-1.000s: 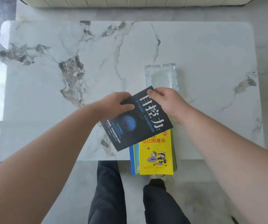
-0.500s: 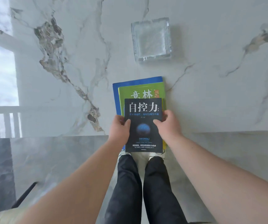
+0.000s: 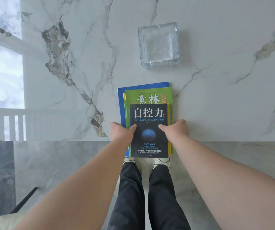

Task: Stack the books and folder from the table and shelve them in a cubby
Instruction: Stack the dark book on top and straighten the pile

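Observation:
A stack lies at the near edge of the marble table (image 3: 216,105), overhanging it toward me. At the bottom is a blue folder (image 3: 121,103). On it sits a green book (image 3: 148,97), with a yellow book edge (image 3: 170,113) showing beside it. A black book (image 3: 149,130) lies squared on top. My left hand (image 3: 121,132) grips the stack's left side, thumb on the black cover. My right hand (image 3: 176,130) grips the right side the same way.
A square clear glass ashtray (image 3: 158,44) stands on the table just beyond the stack. My legs and white shoes (image 3: 160,161) are below the table edge. A dark chair leg (image 3: 24,201) shows on the floor at lower left.
One second ago the black book was held tilted above the yellow book. It now lies square on the stack, and both hands have shifted to the stack's sides.

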Action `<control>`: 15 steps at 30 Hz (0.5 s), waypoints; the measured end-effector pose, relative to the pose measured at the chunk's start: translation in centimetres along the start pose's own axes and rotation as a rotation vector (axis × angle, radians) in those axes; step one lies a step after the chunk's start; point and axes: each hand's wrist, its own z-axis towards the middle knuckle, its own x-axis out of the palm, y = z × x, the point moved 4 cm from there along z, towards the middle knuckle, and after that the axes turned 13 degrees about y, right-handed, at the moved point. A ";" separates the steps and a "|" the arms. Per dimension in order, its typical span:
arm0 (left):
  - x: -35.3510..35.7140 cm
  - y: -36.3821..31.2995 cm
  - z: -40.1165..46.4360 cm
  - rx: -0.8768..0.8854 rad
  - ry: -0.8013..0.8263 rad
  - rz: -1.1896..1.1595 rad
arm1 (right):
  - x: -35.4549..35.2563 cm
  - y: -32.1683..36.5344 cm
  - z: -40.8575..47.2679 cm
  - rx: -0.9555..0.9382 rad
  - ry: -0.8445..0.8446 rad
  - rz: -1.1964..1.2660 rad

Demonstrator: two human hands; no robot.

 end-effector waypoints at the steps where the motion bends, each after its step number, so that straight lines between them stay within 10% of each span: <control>1: -0.1 0.0 0.1 -0.008 0.013 -0.025 | -0.2 -0.2 0.1 -0.012 0.036 0.025; 15: -0.4 0.3 0.6 0.100 0.179 -0.184 | 0.8 -1.4 0.2 -0.157 0.132 0.229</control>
